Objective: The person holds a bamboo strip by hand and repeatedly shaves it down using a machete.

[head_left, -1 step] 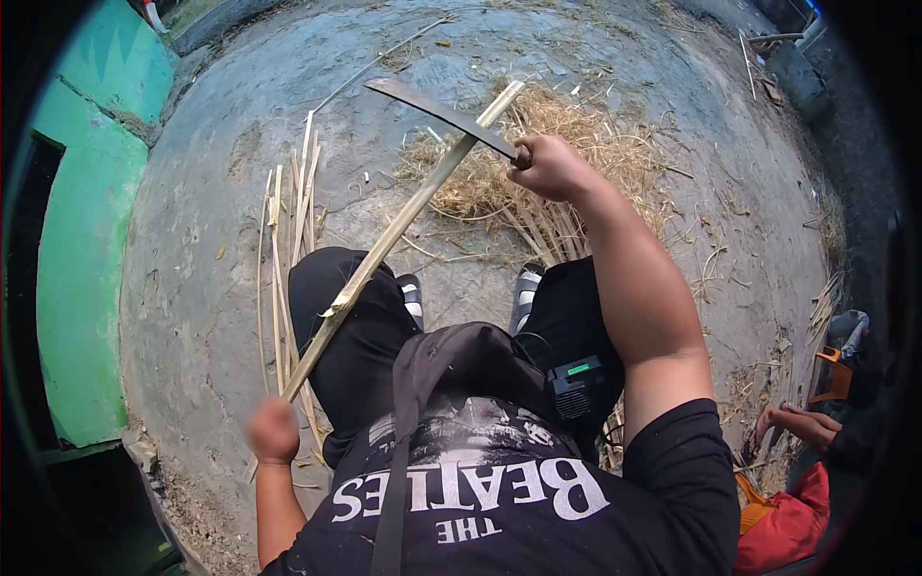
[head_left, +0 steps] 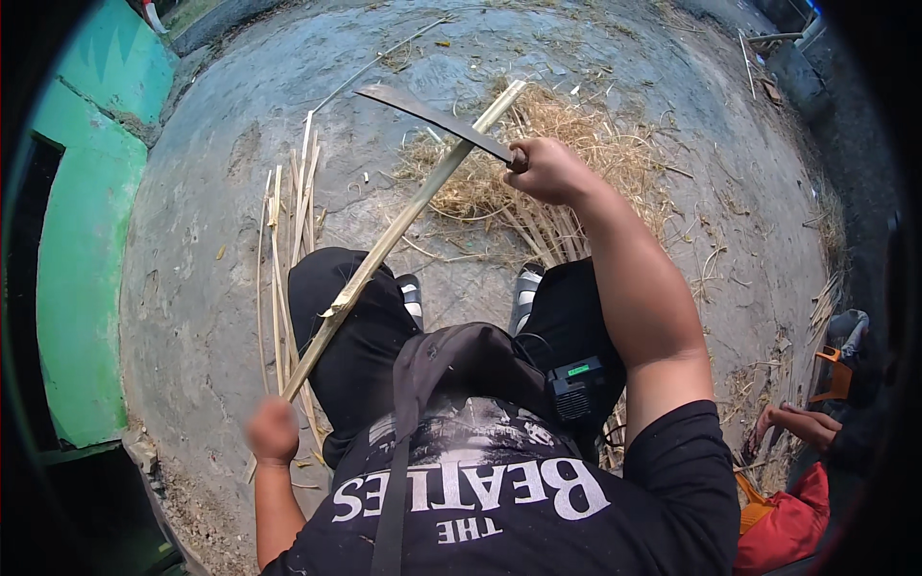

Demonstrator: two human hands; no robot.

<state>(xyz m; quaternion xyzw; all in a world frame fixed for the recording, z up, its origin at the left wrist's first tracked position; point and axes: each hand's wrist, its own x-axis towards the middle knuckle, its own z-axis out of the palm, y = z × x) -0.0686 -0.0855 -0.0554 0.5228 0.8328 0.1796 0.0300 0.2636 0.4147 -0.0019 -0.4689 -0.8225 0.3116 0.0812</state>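
My left hand (head_left: 274,432), blurred, is closed around the lower end of a long split bamboo strip (head_left: 389,235). From there the strip slants up and to the right across my left thigh. Partway along it, a sliver peels up from its surface. My right hand (head_left: 549,173) is wrapped around the short handle of a machete (head_left: 432,115). The blade, dark and curved at its tip, points to the left and lies across the strip near its far end. Whether the edge bites into the strip I cannot tell.
Beyond my feet lies a heap of pale shavings (head_left: 615,163) with several cut strips (head_left: 549,230) under it. More long strips (head_left: 279,259) lie on the concrete at the left, near a green wall (head_left: 86,269). At the right edge another person's hand (head_left: 768,418) shows.
The machete and my right hand have shifted very slightly left and down. My left hand and the bamboo strip stay where they were.
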